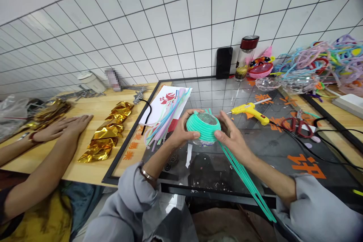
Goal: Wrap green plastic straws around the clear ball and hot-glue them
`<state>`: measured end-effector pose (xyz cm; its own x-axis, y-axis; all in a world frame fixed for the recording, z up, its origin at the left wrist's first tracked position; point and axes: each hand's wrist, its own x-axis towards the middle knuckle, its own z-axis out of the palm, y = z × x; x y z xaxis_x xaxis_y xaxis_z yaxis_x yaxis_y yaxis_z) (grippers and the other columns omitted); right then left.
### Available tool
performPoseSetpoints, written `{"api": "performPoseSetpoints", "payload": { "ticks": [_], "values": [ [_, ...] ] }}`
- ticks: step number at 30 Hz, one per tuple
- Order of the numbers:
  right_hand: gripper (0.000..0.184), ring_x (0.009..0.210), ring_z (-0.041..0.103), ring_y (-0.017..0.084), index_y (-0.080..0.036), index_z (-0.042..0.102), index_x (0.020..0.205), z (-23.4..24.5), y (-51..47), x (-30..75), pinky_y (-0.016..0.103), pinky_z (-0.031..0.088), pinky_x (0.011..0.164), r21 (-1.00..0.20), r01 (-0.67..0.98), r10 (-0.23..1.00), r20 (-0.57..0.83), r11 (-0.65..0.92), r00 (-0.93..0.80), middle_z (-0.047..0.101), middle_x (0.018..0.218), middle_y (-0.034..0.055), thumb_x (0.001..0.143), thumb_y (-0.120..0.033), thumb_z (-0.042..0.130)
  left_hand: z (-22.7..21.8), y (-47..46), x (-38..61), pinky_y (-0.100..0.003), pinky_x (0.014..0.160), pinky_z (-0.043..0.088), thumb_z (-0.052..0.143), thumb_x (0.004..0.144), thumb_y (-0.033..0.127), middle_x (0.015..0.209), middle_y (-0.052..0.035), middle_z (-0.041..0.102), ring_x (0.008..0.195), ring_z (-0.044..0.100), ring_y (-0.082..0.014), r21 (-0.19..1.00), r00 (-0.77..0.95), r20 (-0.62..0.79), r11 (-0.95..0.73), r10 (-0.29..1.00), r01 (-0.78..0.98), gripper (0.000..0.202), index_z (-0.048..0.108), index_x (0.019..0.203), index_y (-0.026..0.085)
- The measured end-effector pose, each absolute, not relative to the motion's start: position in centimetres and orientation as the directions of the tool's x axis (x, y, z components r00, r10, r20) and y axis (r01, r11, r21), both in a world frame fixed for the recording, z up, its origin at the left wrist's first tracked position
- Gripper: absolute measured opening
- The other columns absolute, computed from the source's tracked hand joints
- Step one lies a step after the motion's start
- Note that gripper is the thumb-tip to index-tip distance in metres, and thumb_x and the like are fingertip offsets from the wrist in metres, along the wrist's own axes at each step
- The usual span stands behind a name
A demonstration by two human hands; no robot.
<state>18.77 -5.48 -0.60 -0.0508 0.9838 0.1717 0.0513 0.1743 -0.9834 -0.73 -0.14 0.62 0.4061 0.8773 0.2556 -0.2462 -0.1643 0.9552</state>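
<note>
Between my two hands is a clear plastic bowl (203, 126) with green pipe cleaners wound in rows round its side. My left hand (183, 130) is closed on its left side, the thumb across the front rows. On the right side my right hand (231, 132) grips it, thumb at the front and fingers behind. Several loose green pipe cleaners (249, 183) pass under my right hand and slant down toward my lap. A yellow glue gun (249, 111) lies just beyond my right hand. To the left, pastel pipe cleaners (167, 117) rest on white paper (153, 111).
Red-handled scissors (297, 124) and black cables lie at the right. A phone (224, 63), a glass bottle (246, 58) and a heap of pipe cleaners (320, 60) stand along the wall. At left are gold foil (107, 132) and another person's forearms and hands (68, 124).
</note>
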Motion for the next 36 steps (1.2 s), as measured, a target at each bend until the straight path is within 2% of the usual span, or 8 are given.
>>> {"api": "performPoseSetpoints", "payload": {
  "ticks": [2, 7, 17, 21, 23, 26, 28, 36],
  "values": [
    [0.099, 0.14, 0.045, 0.034, -0.022, 0.039, 0.151, -0.4, -5.4, 18.5, 0.054, 0.036, 0.116, -0.996, -0.035, 0.99, 0.089, 0.086, -0.105, 0.048, 0.153, 0.0141, 0.071, -0.07, 0.074, 0.8, -0.4, -0.6, -0.044, 0.102, 0.05, 0.092, 0.048, 0.054, 0.131, -0.0113, 0.06, 0.124, 0.058, -0.0334, 0.947, 0.421, 0.282, -0.18, 0.862, -0.265, 0.08, 0.056, 0.112, 0.022],
    [0.074, 0.126, 0.059, 0.031, -0.022, 0.057, 0.137, 0.6, -5.8, 18.0, 0.049, 0.044, 0.11, -0.978, -0.173, 0.963, 0.154, 0.116, -0.223, 0.065, 0.135, 0.0094, 0.078, -0.062, 0.073, 1.0, -0.8, -0.4, -0.045, 0.106, 0.047, 0.091, 0.047, 0.058, 0.133, -0.0111, 0.059, 0.126, 0.057, -0.0343, 0.957, 0.429, 0.255, -0.164, 0.867, -0.239, 0.082, 0.057, 0.113, 0.023],
    [0.066, 0.128, 0.058, 0.028, -0.027, 0.062, 0.131, 0.6, -6.1, 17.4, 0.049, 0.041, 0.114, -0.928, -0.372, 0.977, 0.075, -0.005, -0.201, 0.066, 0.135, 0.0061, 0.078, -0.065, 0.071, 0.8, -1.1, -0.3, -0.047, 0.113, 0.04, 0.09, 0.047, 0.062, 0.131, -0.0104, 0.06, 0.129, 0.054, -0.0337, 0.952, 0.423, 0.298, -0.233, 0.855, -0.201, 0.083, 0.055, 0.113, 0.024],
    [0.068, 0.128, 0.058, 0.029, -0.025, 0.06, 0.131, 0.7, -6.2, 17.3, 0.049, 0.043, 0.113, -0.931, -0.363, 0.978, 0.039, -0.038, -0.203, 0.065, 0.136, 0.0079, 0.076, -0.061, 0.075, 0.5, -0.7, -0.5, -0.047, 0.113, 0.04, 0.09, 0.05, 0.059, 0.129, -0.0098, 0.059, 0.129, 0.054, -0.0329, 0.94, 0.455, 0.34, -0.285, 0.823, -0.187, 0.079, 0.055, 0.111, 0.024],
    [0.077, 0.131, 0.055, 0.03, -0.024, 0.055, 0.137, 0.6, -6.2, 17.5, 0.05, 0.04, 0.115, -0.944, -0.327, 0.986, 0.006, -0.049, -0.167, 0.062, 0.14, 0.0096, 0.073, -0.063, 0.076, 0.3, -0.6, -0.5, -0.048, 0.112, 0.04, 0.09, 0.053, 0.056, 0.129, -0.01, 0.059, 0.129, 0.054, -0.0326, 0.932, 0.472, 0.363, -0.318, 0.804, -0.175, 0.076, 0.055, 0.113, 0.024],
    [0.097, 0.143, 0.042, 0.031, -0.027, 0.041, 0.149, 0.3, -6.3, 17.7, 0.054, 0.031, 0.12, -0.972, -0.228, 0.997, -0.048, -0.061, -0.063, 0.046, 0.155, 0.0109, 0.068, -0.066, 0.078, 0.3, -0.8, -0.3, -0.049, 0.112, 0.039, 0.09, 0.057, 0.049, 0.128, -0.0104, 0.059, 0.128, 0.054, -0.0325, 0.909, 0.47, 0.403, -0.403, 0.786, -0.107, 0.073, 0.055, 0.116, 0.023],
    [0.103, 0.149, 0.033, 0.031, -0.028, 0.036, 0.152, 0.2, -6.3, 17.8, 0.055, 0.025, 0.123, -0.985, -0.166, 0.999, -0.044, -0.046, -0.014, 0.038, 0.16, 0.0104, 0.066, -0.068, 0.078, 0.5, -1.2, 0.0, -0.05, 0.113, 0.038, 0.091, 0.057, 0.043, 0.129, -0.0112, 0.059, 0.129, 0.054, -0.0329, 0.889, 0.465, 0.421, -0.457, 0.779, -0.039, 0.073, 0.055, 0.117, 0.023],
    [0.096, 0.147, 0.035, 0.031, -0.026, 0.042, 0.148, 0.7, -6.4, 17.3, 0.051, 0.031, 0.121, -0.987, -0.154, 0.999, -0.047, -0.044, 0.017, 0.039, 0.159, 0.0103, 0.069, -0.066, 0.077, 0.8, -2.2, 0.7, -0.052, 0.113, 0.04, 0.091, 0.059, 0.034, 0.128, -0.0108, 0.059, 0.128, 0.054, -0.0323, 0.801, 0.453, 0.521, -0.597, 0.723, 0.033, 0.07, 0.054, 0.119, 0.025]
  ]
}}
